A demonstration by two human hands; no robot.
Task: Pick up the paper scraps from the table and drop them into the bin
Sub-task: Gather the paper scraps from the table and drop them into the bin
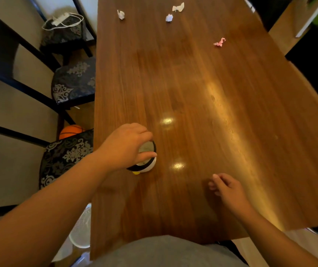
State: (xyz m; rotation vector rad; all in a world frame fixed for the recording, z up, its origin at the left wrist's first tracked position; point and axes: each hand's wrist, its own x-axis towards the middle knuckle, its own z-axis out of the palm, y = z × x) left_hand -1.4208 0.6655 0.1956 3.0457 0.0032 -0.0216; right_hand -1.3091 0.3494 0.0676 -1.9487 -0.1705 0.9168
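Head view, looking down the length of a wooden table (202, 89). The left hand (124, 144) is resting on top of the bin (148, 158), a small round black-and-white container with a yellow part at its base, standing on the table near the left edge; the fingers (148, 155) are curling over the rim and gripping it, and the hand is covering most of the opening. The right hand (226, 187) is hovering just above the tabletop, near the bin but apart from it, with its fingers loosely curled inward; whether anything is pinched in them cannot be told. Four paper scraps are lying at the far end of the table, well apart from both hands: a white scrap (121, 14) toward the left, a second white scrap (169, 17) near the middle, a larger flattened scrap (178, 7) just beyond it, and a pink scrap (220, 42) nearer and to the right. Two bright light reflections are showing on the wood close to the bin. Left of the table, chairs (73, 81) with dark patterned cushions are standing in a row, an orange ball (70, 131) is lying on the floor between them, and a white mesh basket (82, 228) is sitting below the table's near corner
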